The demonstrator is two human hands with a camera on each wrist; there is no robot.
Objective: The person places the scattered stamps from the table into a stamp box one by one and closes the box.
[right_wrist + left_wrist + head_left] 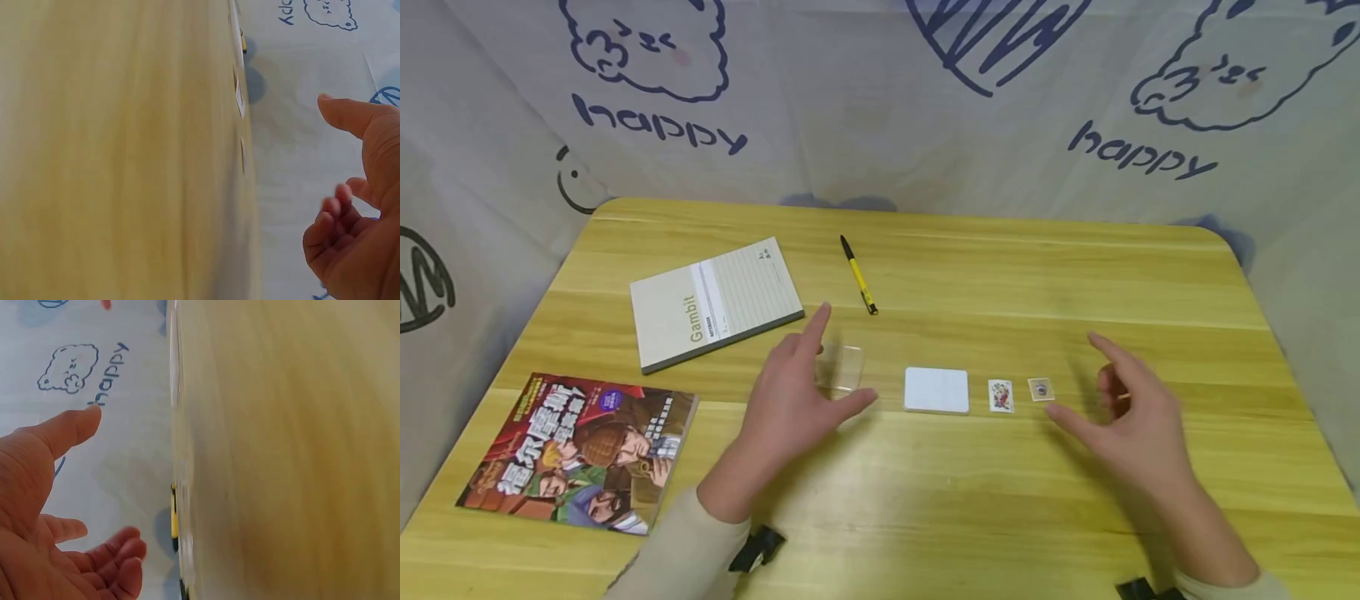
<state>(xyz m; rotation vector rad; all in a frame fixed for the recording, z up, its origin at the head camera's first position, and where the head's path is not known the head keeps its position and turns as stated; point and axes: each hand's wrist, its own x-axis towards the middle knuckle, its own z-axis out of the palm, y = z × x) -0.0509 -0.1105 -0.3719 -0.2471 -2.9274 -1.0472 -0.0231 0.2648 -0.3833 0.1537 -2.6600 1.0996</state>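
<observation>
My left hand (pixel 797 400) hovers over the table with thumb and index finger spread, holding nothing. Partly behind it lies a clear plastic piece (pixel 850 368), its left part hidden by the fingers. To its right sits a white rectangular stack or box (pixel 936 390), which looks like blank cards. Beside that is a small card with a colourful picture (pixel 1001 396), then a small square piece with a dark round mark (pixel 1041 389). Just right of this square is my right hand (pixel 1138 417), thumb and index finger apart, other fingers loosely bent, nothing in it.
A Gambit notebook (pixel 745 292) lies at the back left, with a yellow and black pen (pixel 859 275) to its right. A comic-style book (pixel 580 458) rests at the front left. White cloth with drawings (pixel 880 125) hangs behind the wooden table (pixel 1000 517).
</observation>
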